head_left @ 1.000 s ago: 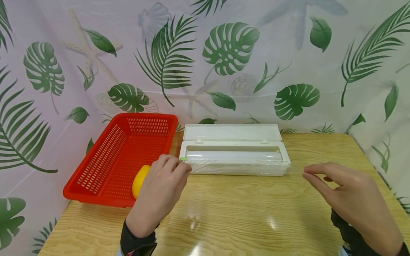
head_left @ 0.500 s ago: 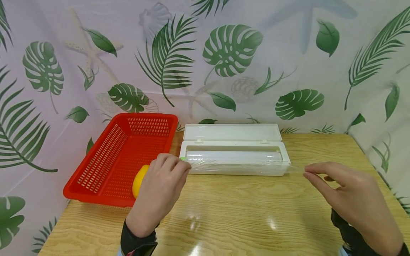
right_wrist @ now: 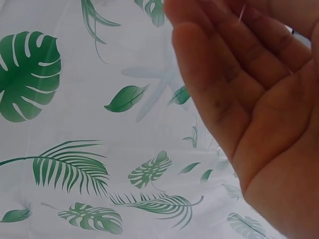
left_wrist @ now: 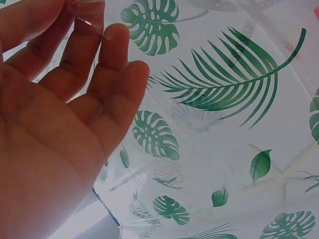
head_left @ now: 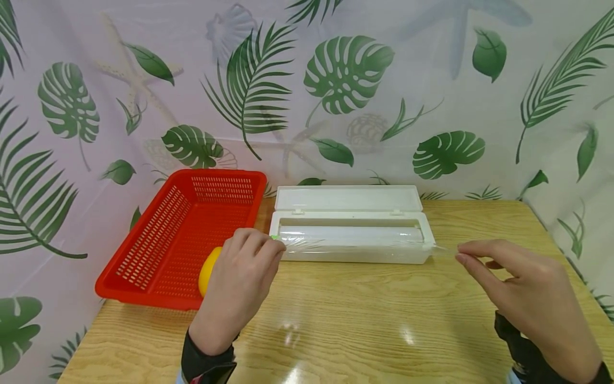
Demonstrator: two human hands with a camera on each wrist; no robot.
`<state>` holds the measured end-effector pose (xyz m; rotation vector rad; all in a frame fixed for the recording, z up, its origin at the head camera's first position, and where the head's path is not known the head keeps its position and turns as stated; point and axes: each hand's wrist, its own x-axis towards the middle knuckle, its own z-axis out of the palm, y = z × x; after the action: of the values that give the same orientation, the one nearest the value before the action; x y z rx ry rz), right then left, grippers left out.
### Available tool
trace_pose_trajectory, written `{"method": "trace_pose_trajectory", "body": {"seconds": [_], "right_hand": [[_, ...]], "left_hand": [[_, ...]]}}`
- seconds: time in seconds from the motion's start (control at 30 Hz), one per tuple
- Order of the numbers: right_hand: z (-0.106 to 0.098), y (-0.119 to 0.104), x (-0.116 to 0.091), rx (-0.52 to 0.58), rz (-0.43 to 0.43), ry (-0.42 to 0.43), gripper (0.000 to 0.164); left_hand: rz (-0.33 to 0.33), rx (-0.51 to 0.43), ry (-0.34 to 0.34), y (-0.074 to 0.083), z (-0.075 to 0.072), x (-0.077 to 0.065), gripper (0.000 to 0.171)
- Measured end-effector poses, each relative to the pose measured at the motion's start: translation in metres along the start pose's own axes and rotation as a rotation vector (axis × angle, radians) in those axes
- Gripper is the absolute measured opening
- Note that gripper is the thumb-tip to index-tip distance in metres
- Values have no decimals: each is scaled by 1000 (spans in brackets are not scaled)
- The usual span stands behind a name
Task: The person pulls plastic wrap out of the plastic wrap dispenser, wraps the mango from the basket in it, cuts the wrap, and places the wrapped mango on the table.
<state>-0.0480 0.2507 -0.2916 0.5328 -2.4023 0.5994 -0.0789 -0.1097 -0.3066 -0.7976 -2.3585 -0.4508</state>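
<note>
A white cling film dispenser lies on the table with its lid tipped back, showing the roll inside. From the roll, a clear sheet of cling film is drawn over the front edge. My left hand pinches its left end beside a small green piece on the box. Over on the right, the thumb and forefinger of my right hand pinch the film's other end, a thin twisted strand reaching past the box. In the left wrist view, clear film shows at the fingertips.
At the left stands a red plastic basket with a yellow rounded fruit-like item in it, partly hidden by my left hand. Wooden tabletop stretches in front of the dispenser. A leaf-patterned cloth hangs behind.
My right hand has risen slightly, and the film at the right has narrowed into a thin strand. The left hand has lifted a touch. Dispenser and basket stay put.
</note>
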Motion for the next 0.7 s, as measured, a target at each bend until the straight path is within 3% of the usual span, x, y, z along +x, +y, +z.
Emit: {"method": "trace_pose_trajectory", "body": {"seconds": [0.7], "right_hand": [[0, 0, -3, 5, -4, 10, 21]], "left_hand": [[-2, 9, 9, 2, -1, -3, 11]]}}
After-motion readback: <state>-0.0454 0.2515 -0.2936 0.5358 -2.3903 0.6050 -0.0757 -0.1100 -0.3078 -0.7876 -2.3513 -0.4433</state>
